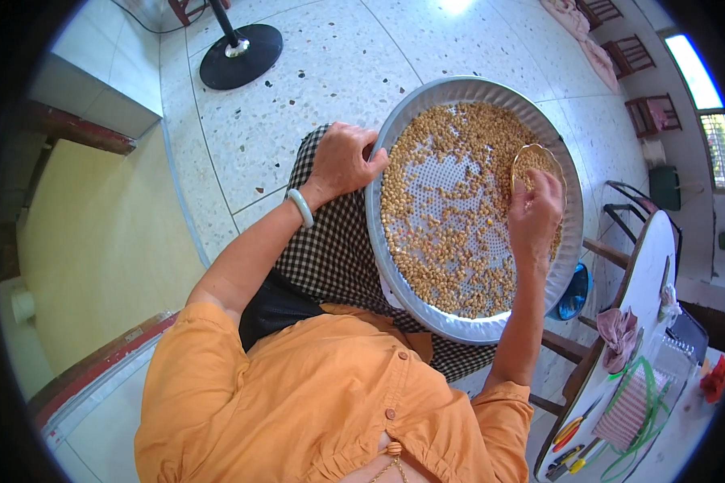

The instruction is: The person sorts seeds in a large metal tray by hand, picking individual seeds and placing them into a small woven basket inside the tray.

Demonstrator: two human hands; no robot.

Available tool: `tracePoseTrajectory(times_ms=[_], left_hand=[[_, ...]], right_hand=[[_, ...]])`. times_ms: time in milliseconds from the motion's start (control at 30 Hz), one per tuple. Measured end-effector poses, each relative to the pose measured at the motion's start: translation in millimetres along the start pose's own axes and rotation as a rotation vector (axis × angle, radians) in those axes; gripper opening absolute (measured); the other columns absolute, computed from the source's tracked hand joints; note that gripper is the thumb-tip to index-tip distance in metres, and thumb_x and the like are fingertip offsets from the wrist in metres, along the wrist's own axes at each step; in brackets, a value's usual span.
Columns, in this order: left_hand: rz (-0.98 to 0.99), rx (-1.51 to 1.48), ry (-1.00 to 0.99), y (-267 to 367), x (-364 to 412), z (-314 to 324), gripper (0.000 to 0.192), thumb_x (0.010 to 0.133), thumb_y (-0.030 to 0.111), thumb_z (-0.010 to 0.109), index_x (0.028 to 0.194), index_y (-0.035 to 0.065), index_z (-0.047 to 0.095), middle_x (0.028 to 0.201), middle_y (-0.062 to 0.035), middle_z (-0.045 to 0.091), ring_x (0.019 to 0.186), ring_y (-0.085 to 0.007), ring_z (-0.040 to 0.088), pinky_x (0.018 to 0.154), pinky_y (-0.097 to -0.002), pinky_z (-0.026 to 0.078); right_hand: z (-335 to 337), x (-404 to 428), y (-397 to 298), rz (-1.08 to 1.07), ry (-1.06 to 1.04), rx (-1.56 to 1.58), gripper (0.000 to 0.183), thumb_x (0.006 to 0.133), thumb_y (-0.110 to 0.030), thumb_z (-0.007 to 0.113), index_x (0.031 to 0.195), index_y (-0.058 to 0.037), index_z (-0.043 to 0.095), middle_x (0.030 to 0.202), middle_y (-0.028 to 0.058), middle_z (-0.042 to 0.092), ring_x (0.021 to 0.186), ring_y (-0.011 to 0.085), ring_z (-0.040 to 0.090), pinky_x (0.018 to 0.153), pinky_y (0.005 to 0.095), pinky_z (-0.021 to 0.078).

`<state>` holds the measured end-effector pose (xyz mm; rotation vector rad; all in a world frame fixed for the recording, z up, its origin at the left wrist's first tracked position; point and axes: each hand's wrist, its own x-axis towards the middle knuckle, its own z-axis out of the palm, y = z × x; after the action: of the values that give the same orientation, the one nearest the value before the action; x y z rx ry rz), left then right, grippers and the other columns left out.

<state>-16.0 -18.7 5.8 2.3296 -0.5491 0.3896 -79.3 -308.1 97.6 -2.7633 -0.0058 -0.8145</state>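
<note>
A large round metal sieve (379, 217) with a perforated bottom rests over my lap. Tan, round soybean-like beans (435, 271) lie scattered in it, thickest along the far side. My left hand (347, 158) grips the sieve's left rim, thumb on top and fingers curled partly out of sight. Toward the right inside wall sits a small clear dish (562, 169) with a gold-coloured edge, holding more beans. My right hand (536, 211) is at this dish with bent fingers over its near part. Whether the fingertips pinch beans or the dish is hidden.
Right of me stands a white-topped table (652, 259) bearing pliers (571, 431), green strapping (640, 386) and a cloth (617, 338). A blue bin (573, 293) is beneath the sieve's right side. A black round stand base (241, 57) rests on the terrazzo floor ahead.
</note>
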Motion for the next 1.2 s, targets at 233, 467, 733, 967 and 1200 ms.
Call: tracePoseTrajectory(times_ms=[233,467,733,967,1200], left_hand=[[0.006,-0.011,0.013,-0.4,-0.8,2.6,0.029,0.081,0.026,0.063,0.067,0.0011,0.057,0.063,-0.0158,0.057,0.065,-0.0333,0.057,0.073,-0.0448,0.047],[-0.003,-0.004,0.005,0.3,-0.5,1.5,0.029,0.081,0.026,0.064,0.067,0.0013,0.057,0.063,-0.0155,0.058,0.065,-0.0329,0.057,0.073,-0.0441,0.047],[-0.009,-0.002,-0.002,-0.5,-1.4,0.9,0.029,0.081,0.026,0.064,0.066,0.0019,0.057,0.063,-0.0150,0.058,0.065,-0.0324,0.057,0.073,-0.0434,0.047],[0.005,-0.010,0.012,-0.6,-1.1,2.1,0.030,0.081,0.027,0.064,0.066,0.0022,0.056,0.063,-0.0154,0.058,0.064,-0.0323,0.057,0.073,-0.0433,0.047],[0.012,-0.003,0.025,-1.5,-1.4,3.4,0.030,0.080,0.027,0.064,0.066,0.0020,0.056,0.062,-0.0152,0.057,0.063,-0.0325,0.057,0.073,-0.0434,0.047]], right_hand=[[50.6,-68.1,-73.4,-0.044,-0.591,0.572,0.010,0.088,-0.002,0.063,0.096,-0.0007,0.067,0.094,0.0180,0.065,0.089,0.0372,0.064,0.079,0.0438,0.0528],[74.9,-76.9,-81.1,-0.210,-0.649,0.407,0.014,0.086,0.001,0.063,0.099,0.0029,0.068,0.096,0.0190,0.063,0.092,0.0366,0.062,0.080,0.0437,0.0512],[65.4,-79.6,-88.8,-0.286,-0.609,0.244,0.009,0.078,0.003,0.057,0.087,0.0027,0.058,0.091,0.0195,0.057,0.089,0.0363,0.059,0.079,0.0457,0.0494],[58.6,-76.7,-85.8,-0.064,-0.679,0.415,0.006,0.086,-0.002,0.059,0.090,0.0026,0.056,0.092,0.0237,0.059,0.088,0.0426,0.061,0.078,0.0507,0.0490],[68.0,-70.4,-93.9,-0.035,-0.783,0.456,0.012,0.085,-0.005,0.065,0.090,0.0051,0.061,0.088,0.0222,0.063,0.087,0.0402,0.062,0.079,0.0478,0.0486]])
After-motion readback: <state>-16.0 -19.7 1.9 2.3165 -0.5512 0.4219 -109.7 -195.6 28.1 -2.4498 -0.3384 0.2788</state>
